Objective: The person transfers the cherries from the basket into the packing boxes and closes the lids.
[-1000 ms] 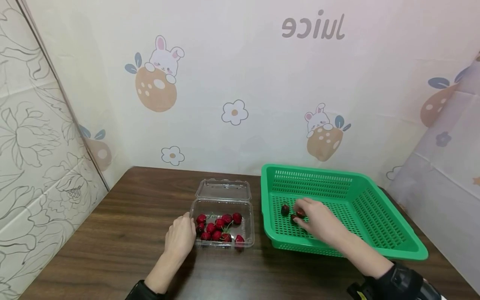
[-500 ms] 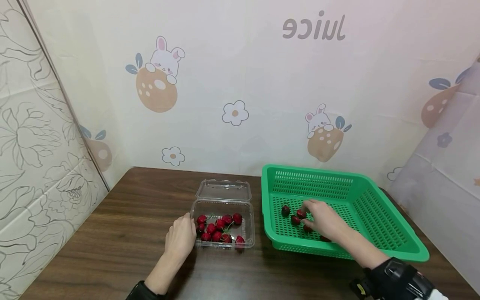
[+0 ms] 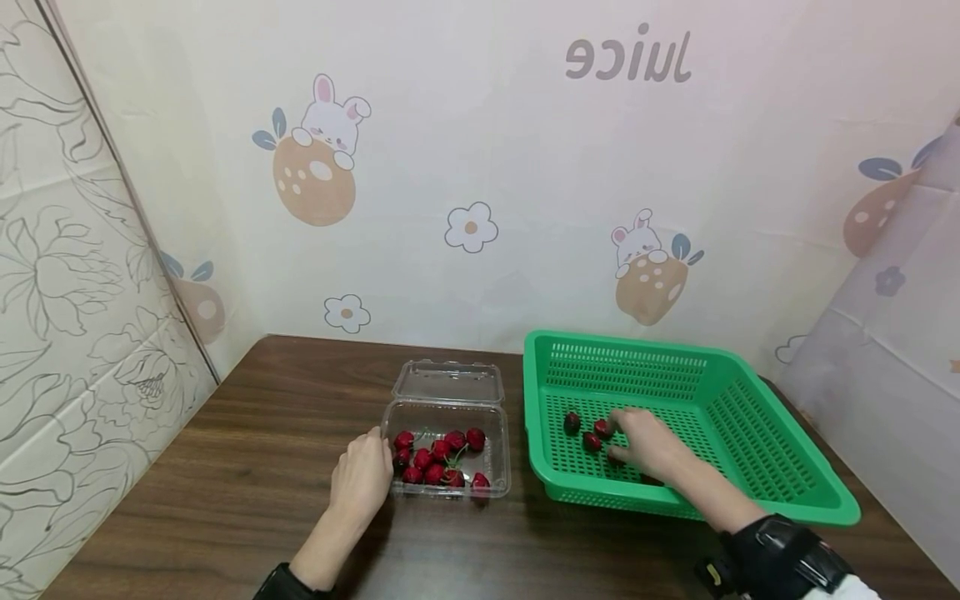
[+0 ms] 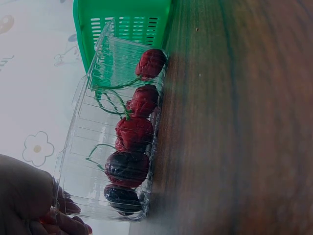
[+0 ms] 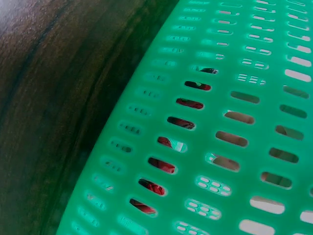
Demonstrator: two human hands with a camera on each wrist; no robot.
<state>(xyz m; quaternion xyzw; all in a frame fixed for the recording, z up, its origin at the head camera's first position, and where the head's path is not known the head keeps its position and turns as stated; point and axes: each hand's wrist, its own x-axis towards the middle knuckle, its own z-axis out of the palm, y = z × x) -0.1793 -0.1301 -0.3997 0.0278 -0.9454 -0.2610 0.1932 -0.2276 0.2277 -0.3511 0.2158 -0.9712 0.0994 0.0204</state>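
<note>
On the left of the table a clear plastic clamshell box (image 3: 491,454) stands with its lid (image 3: 448,382) laid back. Several red cherries (image 3: 440,450) with green stems lie in it. My left hand (image 3: 362,475) grips the box's left side; in the left wrist view the fingers (image 4: 68,223) curl at its rim. Inside the green basket (image 3: 780,450) is my right hand (image 3: 652,446), thumb and forefinger bent and apart, fingertips right at the cherries there. A dark cherry (image 3: 572,422) lies left of them. I cannot tell whether the right fingers hold one.
The basket's slotted wall (image 5: 205,147) fills much of the right wrist view and mostly hides the right hand and cherries. Both containers stand on a dark wooden table (image 3: 247,467), before a printed wall sheet (image 3: 420,167).
My right hand has moved slightly right and nearer me inside the basket, uncovering more of the cherries. The left hand and the clamshell box have stayed in place.
</note>
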